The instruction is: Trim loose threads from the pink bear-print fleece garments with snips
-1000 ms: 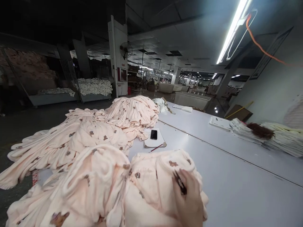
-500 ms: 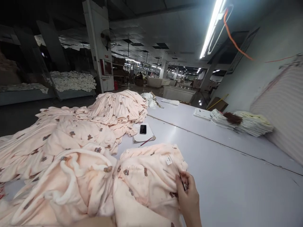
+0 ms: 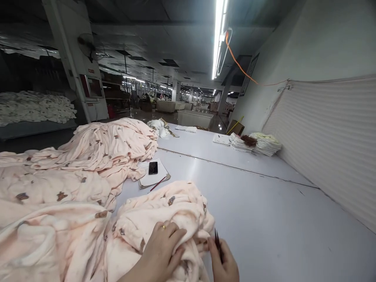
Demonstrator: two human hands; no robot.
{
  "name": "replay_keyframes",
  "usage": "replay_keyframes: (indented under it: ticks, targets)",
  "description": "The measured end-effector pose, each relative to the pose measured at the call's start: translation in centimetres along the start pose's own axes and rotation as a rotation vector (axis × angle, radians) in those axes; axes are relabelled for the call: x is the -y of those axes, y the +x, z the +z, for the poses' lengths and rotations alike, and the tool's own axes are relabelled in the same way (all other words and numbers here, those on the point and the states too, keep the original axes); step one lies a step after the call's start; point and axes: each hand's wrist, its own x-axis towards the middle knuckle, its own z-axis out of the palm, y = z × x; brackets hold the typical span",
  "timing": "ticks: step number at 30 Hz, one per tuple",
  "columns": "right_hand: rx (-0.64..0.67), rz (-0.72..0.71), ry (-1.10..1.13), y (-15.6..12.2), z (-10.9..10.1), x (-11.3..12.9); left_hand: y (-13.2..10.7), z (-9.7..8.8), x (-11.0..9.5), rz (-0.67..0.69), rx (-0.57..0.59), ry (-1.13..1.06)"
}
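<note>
1. Far left, beyond the worktop (image 3: 282,219), a heap of whitish cloth (image 3: 37,107) fills a low cart.
2. Next, a big mound of pale pink printed fabric (image 3: 117,137) spreads over the worktop's left side.
3. Just right of the mound, a dark phone (image 3: 153,168) lies on a pad of paper (image 3: 145,180), with a thin reddish pen (image 3: 157,184) slanting along the pad's near edge.
4. At front centre, nearer the person, the bunched pink piece (image 3: 158,211) rests on the worktop.
5. The left hand (image 3: 161,250), a ring on one finger, lies over this piece; its grip is curled closed around a raised fold.
6. The right hand (image 3: 225,262) is at the piece's right edge, its grip closed around a dark pointed tool (image 3: 217,243), tip upward; thumb and fingertip meet the cloth.
7. Farther right, toward the back, stand white stacks (image 3: 266,143) with a dark reddish tangle (image 3: 248,141) beside them.
</note>
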Motion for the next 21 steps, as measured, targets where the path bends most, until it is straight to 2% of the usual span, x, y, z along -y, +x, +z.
replay_keyframes:
  ticks: [2, 4, 7, 8, 11, 13, 15, 17, 19, 21]
  targets:
    - [0.022, -0.015, -0.088, 2.2, 0.1, 2.1, -0.9, 0.5, 0.1, 0.048, -0.003, 0.018]
    - [0.105, -0.039, -0.126, 3.8, 1.1, 3.5, -1.2, 0.8, 0.2, 0.082, -0.053, 0.034]
    - [0.208, -0.09, -0.065, 4.3, 2.7, 4.1, -0.9, 0.7, 0.1, 0.097, -0.202, 0.054]
    - [0.229, -0.093, -0.014, 4.0, 3.0, 4.0, -0.7, 0.6, -0.1, 0.079, -0.213, 0.041]
    - [0.256, -0.099, 0.047, 2.9, 2.8, 3.7, 0.0, 0.3, -0.7, -0.029, -0.085, -0.025]
    - [0.197, -0.148, -0.054, 2.2, 2.1, 3.7, 0.5, 0.4, -1.0, -0.077, -0.016, -0.047]
    - [0.099, -0.202, -0.104, 1.8, 1.4, 4.1, 0.7, 0.5, -1.1, -0.102, -0.03, -0.097]
    - [0.037, -0.186, -0.018, 1.4, 0.7, 4.4, 0.7, 0.6, -0.9, -0.162, -0.058, -0.206]
    - [0.076, -0.139, 0.075, 1.2, 0.2, 4.3, 0.6, 0.6, -0.5, -0.25, -0.078, -0.322]
    - [0.177, -0.175, 0.074, 1.0, 0.0, 3.6, 0.4, 0.4, -0.2, -0.319, -0.082, -0.428]
